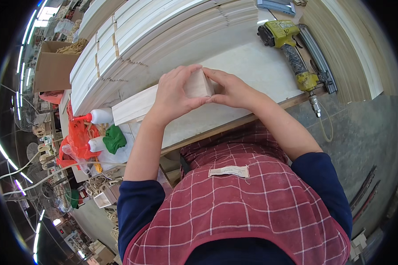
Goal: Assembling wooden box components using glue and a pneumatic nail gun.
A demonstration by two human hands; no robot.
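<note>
Red checked apron cloth [239, 198] is worn nearest; pale wood [196, 85] is pinched near its end by the left hand [173, 93] and the right hand [233, 89].

Bright centre, glare from tube lights [5, 153] at left, fisheye-bent edges, black corners
</note>
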